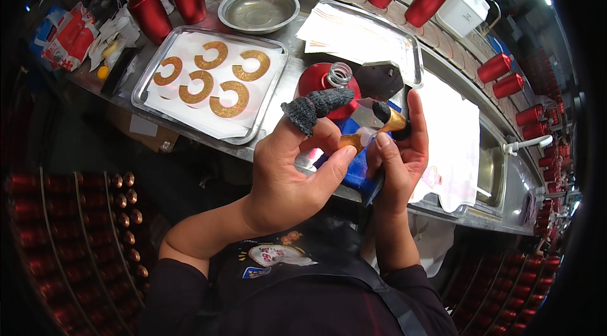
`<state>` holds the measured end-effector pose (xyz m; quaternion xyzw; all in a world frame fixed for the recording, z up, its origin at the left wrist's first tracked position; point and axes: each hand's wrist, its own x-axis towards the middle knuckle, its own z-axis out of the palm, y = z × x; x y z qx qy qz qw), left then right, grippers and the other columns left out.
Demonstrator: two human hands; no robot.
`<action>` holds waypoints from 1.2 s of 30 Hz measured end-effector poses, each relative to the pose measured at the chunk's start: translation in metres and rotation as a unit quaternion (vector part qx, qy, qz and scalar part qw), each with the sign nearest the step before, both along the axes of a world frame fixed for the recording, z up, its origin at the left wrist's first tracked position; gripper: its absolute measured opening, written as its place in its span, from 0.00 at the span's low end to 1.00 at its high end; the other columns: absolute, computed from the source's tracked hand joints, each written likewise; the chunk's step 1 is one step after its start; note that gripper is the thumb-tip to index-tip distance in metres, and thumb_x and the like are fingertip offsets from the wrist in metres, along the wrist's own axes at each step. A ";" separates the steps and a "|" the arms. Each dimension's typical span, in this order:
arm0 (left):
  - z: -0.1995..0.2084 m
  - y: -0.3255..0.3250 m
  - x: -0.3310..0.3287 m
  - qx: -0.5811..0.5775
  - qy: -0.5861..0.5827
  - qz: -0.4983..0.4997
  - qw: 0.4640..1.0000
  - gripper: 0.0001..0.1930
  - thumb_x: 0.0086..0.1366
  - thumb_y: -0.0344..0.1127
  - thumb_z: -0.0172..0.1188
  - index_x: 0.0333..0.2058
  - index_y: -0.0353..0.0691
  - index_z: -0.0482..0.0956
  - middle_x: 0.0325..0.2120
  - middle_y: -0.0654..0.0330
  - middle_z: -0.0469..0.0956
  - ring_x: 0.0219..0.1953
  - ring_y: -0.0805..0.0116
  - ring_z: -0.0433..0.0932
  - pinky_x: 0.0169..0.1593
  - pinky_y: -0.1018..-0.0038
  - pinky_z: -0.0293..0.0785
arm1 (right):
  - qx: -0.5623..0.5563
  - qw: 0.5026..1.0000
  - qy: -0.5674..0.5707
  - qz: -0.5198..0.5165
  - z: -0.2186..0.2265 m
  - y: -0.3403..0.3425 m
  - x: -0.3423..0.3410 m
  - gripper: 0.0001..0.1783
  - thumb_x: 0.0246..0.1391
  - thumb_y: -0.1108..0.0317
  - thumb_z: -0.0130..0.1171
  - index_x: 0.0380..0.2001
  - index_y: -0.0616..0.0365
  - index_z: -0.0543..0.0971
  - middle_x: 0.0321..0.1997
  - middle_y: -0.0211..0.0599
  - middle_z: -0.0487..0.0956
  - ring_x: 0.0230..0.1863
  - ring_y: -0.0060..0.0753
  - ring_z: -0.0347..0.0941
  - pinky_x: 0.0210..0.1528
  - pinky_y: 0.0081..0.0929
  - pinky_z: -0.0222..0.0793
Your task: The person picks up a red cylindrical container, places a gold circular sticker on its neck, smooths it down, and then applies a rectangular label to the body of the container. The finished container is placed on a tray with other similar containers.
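Pinching close in front of the chest now, the left hand (278,162) has its thumb and finger drawn narrow on a curled gold label (351,141), black knitted sleeves (324,103) showing on its fingers. Over on my right side, the right hand (403,162) is narrow too, gripping gold and clear material at the other end, though I can't make out every contact, nor whether it is all one piece. So there's the label: up in the air between both hands, above the blue stand (355,168) and just this side of the red bottle (312,77) with its bare threaded neck. Upright or tilted, that bottle? From up here I can't tell. Left across the bench, five gold C-shaped labels (229,99) lie flat on white sheets in the metal tray (140,92).

My read: this is the label-handling step, probably freeing it from a clear backing. Next move, I'd say, calls for light fingertips on the edges, an even pull and no crease, with the curve kept open.
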<state>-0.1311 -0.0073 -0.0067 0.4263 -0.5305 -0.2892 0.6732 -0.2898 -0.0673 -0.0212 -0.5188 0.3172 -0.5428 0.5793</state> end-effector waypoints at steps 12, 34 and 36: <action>0.008 0.009 0.002 0.219 0.171 -0.116 0.954 0.23 0.63 0.20 0.63 0.55 0.33 0.68 0.35 0.64 0.76 0.38 0.80 0.80 0.40 0.83 0.75 | 0.204 0.975 0.091 0.002 -0.024 0.031 -0.065 0.12 0.66 0.65 0.52 0.42 0.63 0.79 0.13 0.24 0.67 0.12 0.15 0.59 0.19 0.16 0.56; 0.007 0.017 0.003 0.158 0.159 -0.030 0.974 0.24 0.63 0.19 0.62 0.57 0.31 0.67 0.37 0.64 0.75 0.38 0.80 0.81 0.40 0.83 0.77 | -0.042 0.994 0.099 0.021 0.002 0.014 -0.017 0.16 0.58 0.78 0.65 0.50 0.64 0.80 0.38 0.29 0.82 0.38 0.17 0.77 0.45 0.16 0.70; 0.007 0.005 0.005 0.127 0.139 0.005 0.982 0.19 0.64 0.20 0.62 0.51 0.30 0.68 0.37 0.63 0.75 0.35 0.77 0.82 0.37 0.83 0.78 | -0.113 0.979 0.169 -0.001 0.011 -0.004 -0.010 0.15 0.56 0.80 0.64 0.48 0.64 0.81 0.36 0.28 0.83 0.33 0.13 0.74 0.36 0.14 0.69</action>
